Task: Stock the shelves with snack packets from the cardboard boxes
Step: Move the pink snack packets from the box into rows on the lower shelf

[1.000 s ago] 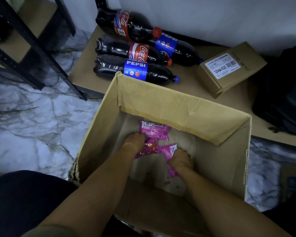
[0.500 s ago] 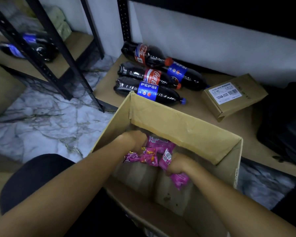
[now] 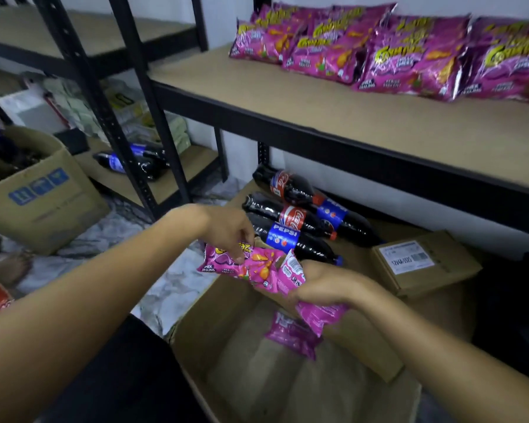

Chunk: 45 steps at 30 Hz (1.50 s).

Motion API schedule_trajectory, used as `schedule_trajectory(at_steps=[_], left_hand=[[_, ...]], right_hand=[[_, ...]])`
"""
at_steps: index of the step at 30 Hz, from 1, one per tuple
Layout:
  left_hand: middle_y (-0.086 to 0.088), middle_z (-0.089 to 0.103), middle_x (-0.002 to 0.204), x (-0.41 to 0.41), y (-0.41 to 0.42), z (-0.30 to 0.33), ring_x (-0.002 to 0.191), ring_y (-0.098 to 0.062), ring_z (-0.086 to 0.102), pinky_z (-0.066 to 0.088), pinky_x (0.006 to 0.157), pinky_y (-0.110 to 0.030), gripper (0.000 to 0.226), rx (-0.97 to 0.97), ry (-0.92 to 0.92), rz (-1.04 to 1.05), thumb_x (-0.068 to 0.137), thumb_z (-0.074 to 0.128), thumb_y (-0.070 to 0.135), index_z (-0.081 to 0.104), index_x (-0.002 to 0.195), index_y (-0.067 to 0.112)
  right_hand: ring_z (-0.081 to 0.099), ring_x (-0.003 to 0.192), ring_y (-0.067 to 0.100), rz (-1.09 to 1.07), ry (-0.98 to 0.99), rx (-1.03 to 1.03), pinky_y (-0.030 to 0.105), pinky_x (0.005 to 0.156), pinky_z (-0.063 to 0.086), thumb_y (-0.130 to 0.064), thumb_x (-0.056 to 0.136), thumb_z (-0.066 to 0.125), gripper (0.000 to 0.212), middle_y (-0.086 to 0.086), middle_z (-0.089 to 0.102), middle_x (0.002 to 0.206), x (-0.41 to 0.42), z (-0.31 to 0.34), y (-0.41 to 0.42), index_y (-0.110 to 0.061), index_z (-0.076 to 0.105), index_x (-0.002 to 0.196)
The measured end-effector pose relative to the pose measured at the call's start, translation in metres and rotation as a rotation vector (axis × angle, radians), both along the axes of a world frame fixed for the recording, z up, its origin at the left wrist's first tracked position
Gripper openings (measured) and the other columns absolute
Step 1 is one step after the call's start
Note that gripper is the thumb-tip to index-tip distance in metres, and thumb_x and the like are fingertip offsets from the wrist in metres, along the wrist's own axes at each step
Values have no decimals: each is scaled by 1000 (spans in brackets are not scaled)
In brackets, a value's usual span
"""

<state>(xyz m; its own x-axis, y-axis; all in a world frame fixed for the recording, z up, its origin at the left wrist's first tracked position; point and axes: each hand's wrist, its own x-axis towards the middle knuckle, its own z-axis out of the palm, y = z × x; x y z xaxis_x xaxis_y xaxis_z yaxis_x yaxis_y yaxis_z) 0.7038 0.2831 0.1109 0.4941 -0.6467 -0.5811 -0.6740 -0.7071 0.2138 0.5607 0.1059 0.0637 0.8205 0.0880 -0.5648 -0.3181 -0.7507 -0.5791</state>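
Snack packets (image 3: 251,268), pink, small, held bunched above the open cardboard box (image 3: 226,325) at near centre; one more packet (image 3: 290,334) is left on the box floor, near its far wall. Left hand (image 3: 229,230) comes in from the near left, forearm stretched forward, wrist bent down, fingertips pinching the top edge of the leftmost packet, so that grip is closed on a packet. Right hand (image 3: 324,285) comes in from the near right, palm down, fingers curled round the rest of the bunch, with one packet hanging below the fist; grip closed on packets too. Probably both hands share the load so several go up in one trip, and the pinch on the left keeps the bunch from fanning apart. Just beyond the box, on the bottom shelf board (image 3: 364,254), lie four cola bottles (image 3: 290,227) on their sides, caps pointing right, and a small labelled carton (image 3: 425,261) to their right. Above that, the middle shelf (image 3: 318,108) has a row of bigger pink snack bags (image 3: 379,47) leaning along its far edge, front strip bare, likely the spot for this bunch. Far left: second rack (image 3: 129,96) with another bottle (image 3: 129,161) on a low board, and a second cardboard box (image 3: 40,190) on the marble floor (image 3: 171,288). Packets are lifted clear, not yet placed.
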Motion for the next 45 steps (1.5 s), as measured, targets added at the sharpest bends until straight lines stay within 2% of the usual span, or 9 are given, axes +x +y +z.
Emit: schedule_trajectory(at_steps=[5,9,18,21,29,34,39,42,45], left_hand=[[18,64,92,14,16,69,82,2,58,39,69,-11,31,-99,-94,59,80,81,29,68,108,26],[20,69,84,21,28,127,75,5,61,41,68,-10,24,-182,-179,75,79,82,23,70,98,30],[12,72,100,38,33,242,91,-2,66,49,94,-32,34,-423,-333,122,76,82,27,67,106,33],[6,75,96,48,29,263,92,-11,70,51,96,-39,34,-527,-350,143,76,82,25,66,106,29],[1,70,100,99,0,252,97,-20,67,51,93,-44,28,-614,-447,220,80,81,26,64,102,29],[6,62,106,125,-15,215,110,-18,58,45,96,-35,28,-468,-419,197,85,76,26,63,110,29],[6,58,132,134,-15,199,121,-14,52,39,100,-29,35,-500,-465,180,94,65,27,61,129,27],[14,61,123,130,-11,197,115,-5,52,35,87,-18,32,-621,-462,135,92,67,31,65,124,29],[15,62,119,129,-4,192,113,-5,54,42,97,-25,35,-591,-439,96,87,74,29,66,120,31]], right_hand=[[36,66,19,-72,-143,103,41,64,28,-48,79,45,28,5,39,74,12,67,12,-22,38,75],[52,77,21,-58,-294,21,35,67,34,-37,100,38,33,6,56,86,24,119,15,-10,55,91],[60,51,14,-66,-587,-56,24,48,43,-28,92,61,19,1,69,66,48,242,1,-9,65,91],[73,65,20,-99,-663,-112,38,62,60,-29,92,63,20,7,75,81,55,273,-11,-11,68,100],[66,93,30,-80,-905,-563,38,77,54,-45,88,57,37,9,71,103,100,270,-44,-17,68,112],[64,105,32,50,-944,-918,41,77,51,-30,92,56,30,7,67,115,117,226,-37,-24,59,121],[58,117,24,83,-820,-641,38,92,51,-57,91,56,55,2,61,130,113,226,-41,-30,54,139],[60,104,15,-17,-794,-430,29,87,47,-48,94,59,45,0,66,124,115,242,-54,-23,61,132],[63,99,11,-18,-676,-431,24,81,46,-42,88,71,44,-5,67,114,117,244,-65,-23,63,128]])
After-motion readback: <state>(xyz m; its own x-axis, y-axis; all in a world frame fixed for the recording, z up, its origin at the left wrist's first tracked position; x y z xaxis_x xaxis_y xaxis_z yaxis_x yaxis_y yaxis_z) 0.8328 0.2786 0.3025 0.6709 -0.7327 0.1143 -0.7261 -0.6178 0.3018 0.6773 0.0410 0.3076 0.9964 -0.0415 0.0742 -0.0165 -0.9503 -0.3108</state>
